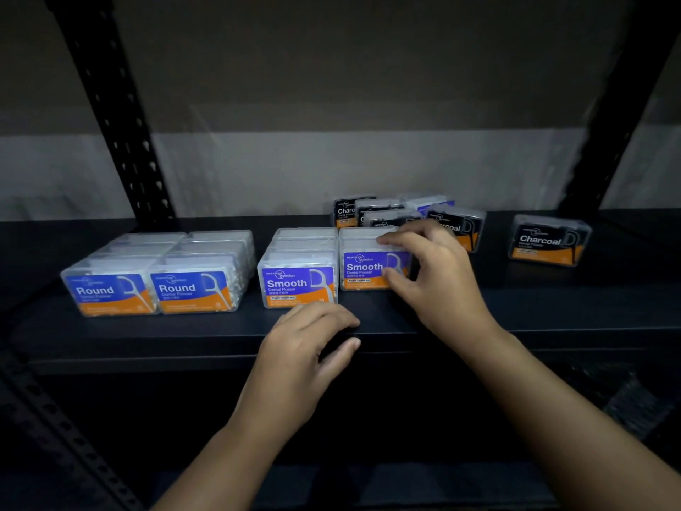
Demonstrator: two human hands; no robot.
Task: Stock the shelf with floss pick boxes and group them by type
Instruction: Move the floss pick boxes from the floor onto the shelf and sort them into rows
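- Fingers (396, 239) of the right hand (435, 274) clasp a clear plastic Smooth box (368, 269) on the matte black shelf (221, 337).
- Left hand (306, 348) rests loosely curled, holding nothing, at the shelf's front edge.
- Rectangular Round boxes (154, 285) stand grouped left; Charcoal boxes (457, 226) sit behind, right.

The shelf (552, 307) carries all boxes. At left, two rows of Round boxes (154, 274) stand side by side, running front to back. To their right, two rows of Smooth boxes (298, 274) stand likewise, the right row set further back. Behind the right Smooth row sits a cluster of Charcoal boxes (372, 213). A single Charcoal box (549, 241) stands apart at far right
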